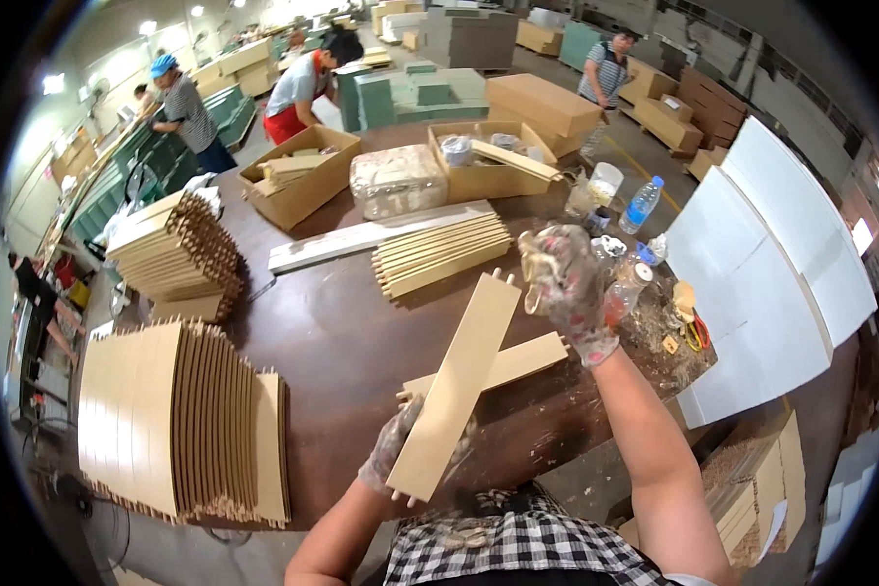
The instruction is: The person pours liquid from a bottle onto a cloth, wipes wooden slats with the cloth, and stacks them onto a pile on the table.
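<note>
My gloved left hand (391,447) is closed around the lower part of a pale wooden board (459,386), held up at a slant. Short dowels stick out of both ends of this board. Beneath it, a second doweled board (525,362) lies crosswise on the brown table (332,361). To the right of the board's upper end, my right hand (578,293) is raised in a stained glove, apart from the board. Its fingers are curled around something pale and crumpled, too unclear to name.
Tall stacks of doweled boards (132,410) stand at the left. Ahead lie a row of slats (441,256), a white strip (381,235) and open cartons (308,181). Bottles (641,206), scissors (696,334) and white panels (752,264) are at the right. Other people work farther back.
</note>
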Available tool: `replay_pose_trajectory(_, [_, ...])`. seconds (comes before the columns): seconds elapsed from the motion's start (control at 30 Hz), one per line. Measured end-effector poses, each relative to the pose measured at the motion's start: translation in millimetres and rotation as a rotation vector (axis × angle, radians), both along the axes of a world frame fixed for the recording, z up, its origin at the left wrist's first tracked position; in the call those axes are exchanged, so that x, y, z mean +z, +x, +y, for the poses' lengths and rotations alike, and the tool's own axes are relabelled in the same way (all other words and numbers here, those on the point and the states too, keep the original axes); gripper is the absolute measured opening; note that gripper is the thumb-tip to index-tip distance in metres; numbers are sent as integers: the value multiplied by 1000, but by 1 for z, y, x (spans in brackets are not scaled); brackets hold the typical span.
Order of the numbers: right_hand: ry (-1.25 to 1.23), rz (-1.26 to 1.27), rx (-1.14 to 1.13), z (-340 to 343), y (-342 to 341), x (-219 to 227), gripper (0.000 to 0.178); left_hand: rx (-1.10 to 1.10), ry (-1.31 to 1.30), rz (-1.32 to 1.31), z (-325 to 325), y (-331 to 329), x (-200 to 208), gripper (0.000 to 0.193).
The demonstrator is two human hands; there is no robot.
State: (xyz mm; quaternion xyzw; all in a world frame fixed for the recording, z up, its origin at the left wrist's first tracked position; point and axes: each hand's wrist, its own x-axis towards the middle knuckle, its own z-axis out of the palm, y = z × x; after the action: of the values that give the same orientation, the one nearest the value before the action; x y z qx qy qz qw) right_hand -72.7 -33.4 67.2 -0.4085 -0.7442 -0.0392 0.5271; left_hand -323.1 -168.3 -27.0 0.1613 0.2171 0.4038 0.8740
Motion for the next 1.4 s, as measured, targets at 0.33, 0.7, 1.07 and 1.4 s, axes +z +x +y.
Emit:
replay_pose_trajectory(0.33, [-92,-501,474,-142,-124,-70,20,208,20,-72,31,-1,-3,51])
replay_pose_trajectory(0.7, [-273,-163,407,-127,-109,-19,22,354,53,-197,26,-29,2,51])
replay_pose_trajectory(1.07, [-719,151,662,-148,-94,-81,19,713,816,1476,-8,-101,-17,47])
replay_pose_trajectory(1.4, [-985,395,359,-148,-58,-121,14,13,298,2757,-79,-188,-93,48])
